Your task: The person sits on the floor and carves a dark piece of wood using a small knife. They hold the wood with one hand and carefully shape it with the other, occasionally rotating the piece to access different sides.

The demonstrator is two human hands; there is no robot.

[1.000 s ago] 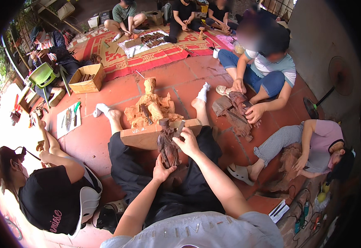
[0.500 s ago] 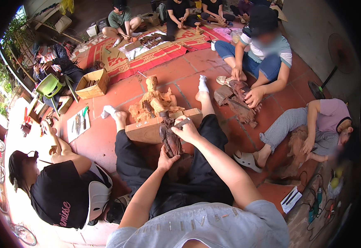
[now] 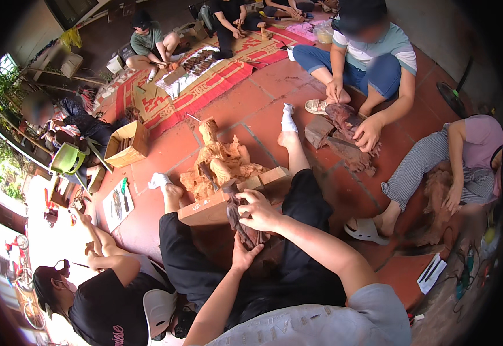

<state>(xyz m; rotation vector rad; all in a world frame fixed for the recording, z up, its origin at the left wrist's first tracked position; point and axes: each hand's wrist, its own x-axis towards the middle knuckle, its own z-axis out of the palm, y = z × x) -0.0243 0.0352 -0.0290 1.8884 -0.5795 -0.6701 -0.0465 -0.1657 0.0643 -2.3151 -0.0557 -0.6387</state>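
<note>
A dark brown carved wooden figurine [image 3: 233, 212] stands tilted between my legs. My left hand [image 3: 245, 252] is closed round its lower end. Against its upper part, my right hand [image 3: 258, 211] is closed with the fingers curled over the wood; whatever lies inside those fingers is hidden. Just beyond the figurine is a thick light wooden block [image 3: 205, 211], lying across between my feet. Behind it rises a larger pale orange carving of a seated figure [image 3: 219, 158], with a dark slim piece leaning on its front.
At right, a person [image 3: 372, 69] works on a reddish carving [image 3: 343, 124]; another sits beyond. A person in black [image 3: 113, 300] is close at left. A wooden box [image 3: 127, 144], tools on white paper [image 3: 117, 205] and a red patterned mat [image 3: 176, 106] lie ahead.
My right hand has turned and moved down onto the figurine; the flat grey piece it held no longer shows. The whole view has shifted and tilted a little.
</note>
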